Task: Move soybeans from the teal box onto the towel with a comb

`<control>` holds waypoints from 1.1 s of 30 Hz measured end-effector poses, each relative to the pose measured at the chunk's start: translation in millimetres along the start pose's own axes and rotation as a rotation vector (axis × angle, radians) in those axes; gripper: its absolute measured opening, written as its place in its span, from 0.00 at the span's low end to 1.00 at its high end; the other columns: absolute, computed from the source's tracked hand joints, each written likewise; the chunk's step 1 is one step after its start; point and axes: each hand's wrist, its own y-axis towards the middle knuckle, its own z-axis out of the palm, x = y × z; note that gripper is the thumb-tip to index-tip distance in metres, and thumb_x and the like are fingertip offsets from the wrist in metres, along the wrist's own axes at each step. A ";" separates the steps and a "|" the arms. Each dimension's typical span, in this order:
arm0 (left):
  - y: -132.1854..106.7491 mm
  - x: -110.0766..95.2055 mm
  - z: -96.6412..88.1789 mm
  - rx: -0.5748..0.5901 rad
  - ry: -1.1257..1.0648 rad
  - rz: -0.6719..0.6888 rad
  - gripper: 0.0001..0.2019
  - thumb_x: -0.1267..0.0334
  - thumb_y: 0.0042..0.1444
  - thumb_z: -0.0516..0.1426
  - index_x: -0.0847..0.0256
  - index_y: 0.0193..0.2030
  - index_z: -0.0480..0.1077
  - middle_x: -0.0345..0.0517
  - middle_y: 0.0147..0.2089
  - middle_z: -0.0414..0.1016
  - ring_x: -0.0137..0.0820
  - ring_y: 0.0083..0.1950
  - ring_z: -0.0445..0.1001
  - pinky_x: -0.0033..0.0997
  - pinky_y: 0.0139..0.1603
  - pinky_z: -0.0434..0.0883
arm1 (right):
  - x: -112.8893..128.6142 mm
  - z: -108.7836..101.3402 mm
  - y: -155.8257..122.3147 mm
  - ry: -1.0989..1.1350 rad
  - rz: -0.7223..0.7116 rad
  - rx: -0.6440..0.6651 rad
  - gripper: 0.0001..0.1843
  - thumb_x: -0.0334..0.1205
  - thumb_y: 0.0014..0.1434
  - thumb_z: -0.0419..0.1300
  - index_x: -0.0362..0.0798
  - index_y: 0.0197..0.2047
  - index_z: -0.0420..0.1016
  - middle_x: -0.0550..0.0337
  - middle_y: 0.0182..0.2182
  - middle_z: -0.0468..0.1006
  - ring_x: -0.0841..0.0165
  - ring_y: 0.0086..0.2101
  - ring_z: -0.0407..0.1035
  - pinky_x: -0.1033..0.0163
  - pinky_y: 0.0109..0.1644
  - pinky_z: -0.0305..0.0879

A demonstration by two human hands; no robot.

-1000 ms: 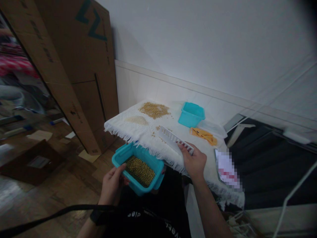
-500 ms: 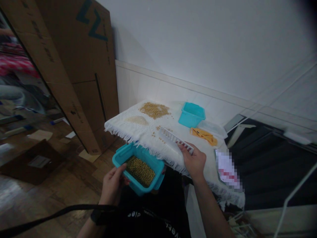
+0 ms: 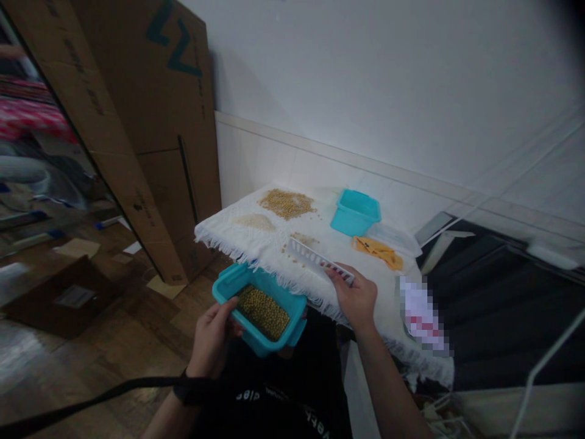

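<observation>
My left hand (image 3: 214, 332) is closed on the left rim of a teal plastic tub (image 3: 223, 286), held just below the table's fringed edge. Yellowish-green beans (image 3: 264, 312) lie in that tub. In my right hand (image 3: 358, 296) is a white slotted plastic tray (image 3: 315, 258), tilted over the white cloth (image 3: 219, 227); its far end is beside a few loose beans (image 3: 295, 261). A small scatter of beans and grains (image 3: 305, 239) lies just beyond the tray. Farther back are a larger pile of beans (image 3: 287, 203) and a pale heap of fine grains (image 3: 256, 222).
A second teal tub (image 3: 355, 213) stands at the back right, by a clear lid (image 3: 397, 238) and a folded orange cloth (image 3: 377, 252). A blurred-out flat item (image 3: 423, 317) lies at the right edge. A tall cardboard box (image 3: 176, 152) stands left of the table.
The slotted tray in my right hand has shifted slightly left and nearer to me on the cloth. The tub in my left hand has moved slightly right.
</observation>
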 end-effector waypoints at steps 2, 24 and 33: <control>1.9 -0.2 1.5 0.025 -0.034 -0.005 0.17 0.53 0.42 0.68 0.61 0.18 0.68 0.37 0.14 0.67 0.25 0.15 0.64 0.25 0.17 0.64 | 0.8 0.9 -0.9 0.000 -0.007 -0.001 0.16 0.52 0.58 0.63 0.48 0.36 0.84 0.58 0.30 0.84 0.66 0.27 0.77 0.66 0.32 0.72; 7.5 -0.5 5.0 0.043 -0.115 -0.011 0.14 0.56 0.45 0.67 0.61 0.22 0.70 0.33 0.16 0.67 0.23 0.17 0.65 0.23 0.18 0.65 | 20.9 24.4 7.4 -0.033 0.035 -0.092 0.20 0.54 0.59 0.62 0.45 0.39 0.83 0.58 0.28 0.84 0.66 0.26 0.76 0.66 0.31 0.70; 16.3 -5.3 0.2 0.017 -0.127 -0.004 0.14 0.57 0.44 0.68 0.61 0.21 0.68 0.33 0.15 0.66 0.23 0.17 0.65 0.22 0.17 0.64 | 14.2 44.5 17.4 0.002 -0.012 -0.003 0.19 0.53 0.60 0.60 0.47 0.41 0.83 0.56 0.33 0.85 0.64 0.32 0.78 0.64 0.38 0.72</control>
